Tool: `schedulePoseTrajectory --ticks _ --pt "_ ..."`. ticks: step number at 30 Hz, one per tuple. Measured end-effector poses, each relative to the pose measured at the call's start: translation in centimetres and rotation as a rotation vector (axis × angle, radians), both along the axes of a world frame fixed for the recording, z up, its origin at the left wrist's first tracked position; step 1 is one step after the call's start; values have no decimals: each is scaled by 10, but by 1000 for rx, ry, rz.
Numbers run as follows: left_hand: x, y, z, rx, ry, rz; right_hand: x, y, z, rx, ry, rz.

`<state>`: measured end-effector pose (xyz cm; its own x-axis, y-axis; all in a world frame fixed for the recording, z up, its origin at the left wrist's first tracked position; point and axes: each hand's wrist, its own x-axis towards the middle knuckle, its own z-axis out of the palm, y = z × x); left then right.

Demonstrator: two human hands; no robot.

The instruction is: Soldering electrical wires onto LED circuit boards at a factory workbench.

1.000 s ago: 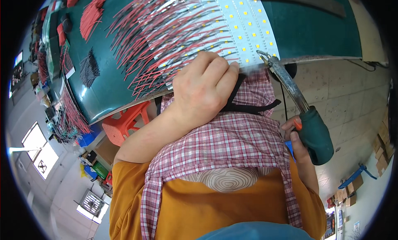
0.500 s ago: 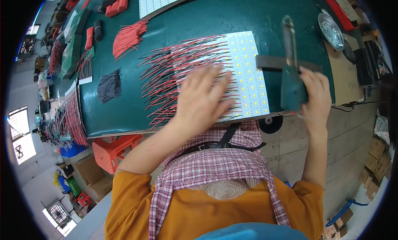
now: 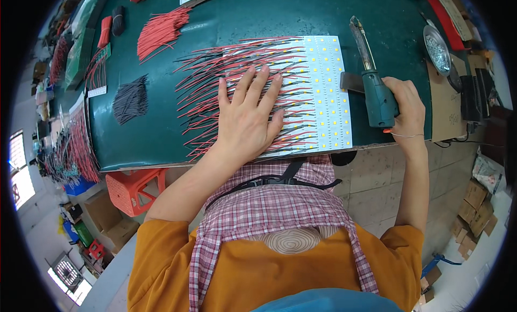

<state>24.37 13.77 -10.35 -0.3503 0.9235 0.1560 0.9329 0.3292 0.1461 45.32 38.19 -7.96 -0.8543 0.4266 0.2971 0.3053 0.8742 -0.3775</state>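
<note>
Near the table's front edge lies a white LED board [image 3: 328, 104] dotted with yellow chips. Rows of red and black wires [image 3: 202, 91] cross it and stick out past its left side. My left hand [image 3: 245, 115] rests palm down on these wires, fingers spread and holding nothing. To the right of the board, my right hand [image 3: 406, 104] is wrapped round a green soldering gun [image 3: 380, 101], whose metal barrel points away from me. Part of its handle is hidden by my fingers. Behind the gun, a dark flat bar [image 3: 353, 82] touches the board's right edge.
Bundles of loose red wires [image 3: 161, 31] and black wires [image 3: 131, 99] lie on the green table [image 3: 269, 16] to the left. A metal dish [image 3: 437, 51] of small shiny bits stands at the right, beside cardboard [image 3: 447, 104]. A red stool [image 3: 132, 191] is below the table's edge.
My left hand has slid left over the wires, its fingers spreading wider. The soldering gun, blurred before, now shows sharply and leans more to the left. The whole view has shifted slightly.
</note>
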Motion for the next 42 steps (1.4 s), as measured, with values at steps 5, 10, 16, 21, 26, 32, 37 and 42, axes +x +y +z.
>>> schedulePoseTrajectory --ticks 5,10,16,21,26,32,37,42 --pt "5 -12 7 -42 -55 30 -1 2 9 -30 2 87" --pt "10 -15 9 14 -99 11 7 2 13 -13 -8 102" --pt "-2 -21 24 -45 -65 -71 8 4 19 3 -117 128" --pt "-30 -6 66 -91 -80 -55 20 8 34 -13 -161 117" --pt "-229 0 65 300 228 76 41 -12 44 -304 89 -187" --pt "-256 8 68 -65 161 -94 66 -46 49 -692 263 -393" --pt "-254 11 68 -24 136 -90 60 -73 56 -620 209 -353" --pt "-255 12 67 61 68 -30 60 -79 55 -622 193 -292"
